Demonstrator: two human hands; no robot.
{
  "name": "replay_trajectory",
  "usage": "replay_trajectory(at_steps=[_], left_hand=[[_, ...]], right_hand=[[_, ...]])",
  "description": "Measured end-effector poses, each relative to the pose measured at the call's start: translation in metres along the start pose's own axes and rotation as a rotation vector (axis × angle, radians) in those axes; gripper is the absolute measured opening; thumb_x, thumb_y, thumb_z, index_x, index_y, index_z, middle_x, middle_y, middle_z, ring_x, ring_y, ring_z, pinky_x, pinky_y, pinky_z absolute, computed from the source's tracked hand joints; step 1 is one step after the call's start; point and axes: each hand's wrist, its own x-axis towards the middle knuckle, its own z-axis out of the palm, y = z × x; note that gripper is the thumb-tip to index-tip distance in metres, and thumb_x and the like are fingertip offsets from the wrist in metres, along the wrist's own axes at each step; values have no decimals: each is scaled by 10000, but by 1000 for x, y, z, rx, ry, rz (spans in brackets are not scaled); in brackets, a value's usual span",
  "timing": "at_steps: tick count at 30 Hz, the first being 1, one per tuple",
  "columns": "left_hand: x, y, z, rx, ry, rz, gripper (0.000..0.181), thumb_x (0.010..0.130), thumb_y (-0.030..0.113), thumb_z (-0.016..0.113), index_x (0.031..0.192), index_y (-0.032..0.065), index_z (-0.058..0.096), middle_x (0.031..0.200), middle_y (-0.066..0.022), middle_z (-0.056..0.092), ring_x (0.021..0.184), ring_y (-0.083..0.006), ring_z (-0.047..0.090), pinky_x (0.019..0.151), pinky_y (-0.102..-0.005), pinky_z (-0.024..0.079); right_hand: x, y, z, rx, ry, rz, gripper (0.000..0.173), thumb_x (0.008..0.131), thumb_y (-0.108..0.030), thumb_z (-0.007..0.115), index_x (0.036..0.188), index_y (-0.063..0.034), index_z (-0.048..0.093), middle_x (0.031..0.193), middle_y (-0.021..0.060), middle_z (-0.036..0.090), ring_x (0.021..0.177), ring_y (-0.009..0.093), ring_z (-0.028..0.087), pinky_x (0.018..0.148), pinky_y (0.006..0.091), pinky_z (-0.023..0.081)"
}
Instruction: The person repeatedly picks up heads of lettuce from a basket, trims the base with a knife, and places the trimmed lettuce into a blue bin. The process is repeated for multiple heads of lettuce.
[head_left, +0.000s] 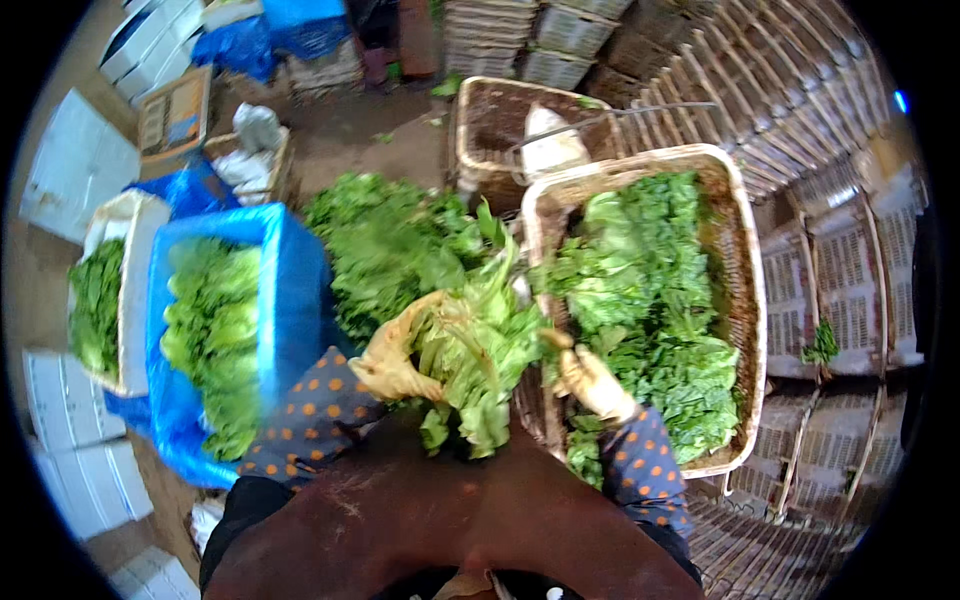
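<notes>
My left hand (397, 352), in a yellowish glove with an orange-dotted sleeve, is wrapped around the base of a leafy lettuce head (480, 345) in front of my apron. Brownish ends and loose outer leaves show on it. My right hand (596, 382), gloved likewise, is over the left rim of a large plastic crate (752, 315). Its fingers point toward the lettuce; blur hides whether they hold a leaf. Heads of leafy lettuce (652, 270) lie in rows inside that crate. A heap of loose green leaves (397, 247) lies just beyond my left hand.
At left stands a blue-lined box (274, 300) of lettuce, beside a white foam box (135, 300) of greens. Ahead is another plastic crate (487, 112) with a white sack (553, 142). Stacked crates (795, 277) line the right; white foam boxes (90, 480) line the left.
</notes>
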Motion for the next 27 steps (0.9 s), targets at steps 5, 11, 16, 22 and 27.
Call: replay_trajectory(at_steps=[5,11,16,22,27], left_hand=[[-103,13,0,202,163,-298,1005,507,193,953,1365,27,456,1272,-78,586,1172,-181,550,1027,-357,444],[-120,46,16,723,215,-331,1100,496,571,903,1333,-2,478,1228,-178,605,1150,-292,597,999,-352,469],[-120,52,28,846,187,-357,1111,477,628,884,1321,15,499,1196,-176,625,1104,-293,627,959,-356,494],[-120,22,7,531,295,-312,1049,596,531,883,1396,26,429,1287,-155,586,1192,-250,578,1014,-348,459],[-116,-4,-6,-78,266,-178,617,894,309,678,1383,17,439,1265,-110,589,1132,-191,575,991,-346,464]], right_hand=[[5,-36,111,-1777,254,-157,210,897,-273,660,874,-71,609,823,134,640,727,289,666,613,371,549],[-8,-40,194,-1897,-281,-459,73,777,-106,607,829,-68,574,718,112,599,588,250,651,491,390,521],[30,6,145,-2045,-312,-120,144,834,-158,565,942,-75,611,754,93,614,676,263,650,589,401,549],[26,-11,156,-930,-69,-44,442,866,-153,737,1261,-12,597,1099,136,681,965,215,665,892,327,539],[54,17,165,-502,-205,121,388,838,-33,744,1208,-10,631,1072,78,686,963,135,628,867,264,513]])
